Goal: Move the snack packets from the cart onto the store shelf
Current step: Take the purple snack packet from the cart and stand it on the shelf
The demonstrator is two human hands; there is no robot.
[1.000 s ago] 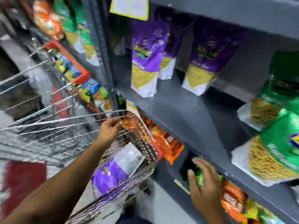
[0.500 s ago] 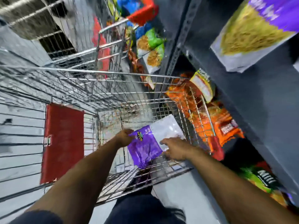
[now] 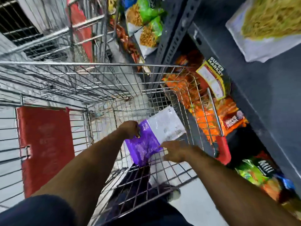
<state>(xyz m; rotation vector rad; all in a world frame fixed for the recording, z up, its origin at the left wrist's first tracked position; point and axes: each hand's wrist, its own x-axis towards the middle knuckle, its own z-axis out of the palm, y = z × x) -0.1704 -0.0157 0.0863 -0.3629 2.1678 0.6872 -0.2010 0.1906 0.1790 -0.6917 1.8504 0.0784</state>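
A purple and white snack packet (image 3: 153, 136) lies flat on the wire floor of the cart (image 3: 101, 82), in the near right corner of the basket. Its long axis runs on a diagonal: the purple end points down toward the person's legs, and the white end, printed with small text, points up and right toward the cart's right wall and the shelving beyond it.

The left hand (image 3: 129, 129) is closed in a loose fist at the packet's upper left edge, where the purple part begins; its fingers are curled over that edge, and it appears to pinch the packet there. The right hand (image 3: 175, 150) rests on the packet's lower right edge with fingers partly spread and bent, the fingertips touching the seam between purple and white. Whether this hand has actually closed on the packet cannot be told.

A red plastic flap (image 3: 45, 144) hangs on the cart's left side. To the right stands the dark grey store shelf (image 3: 268, 98), carrying a clear bag of yellow noodle-like snack (image 3: 267, 23) at the top. Orange packets (image 3: 228, 115) sit on the lower level just beyond the cart's right wall, with green packets (image 3: 254, 173) nearer the person.
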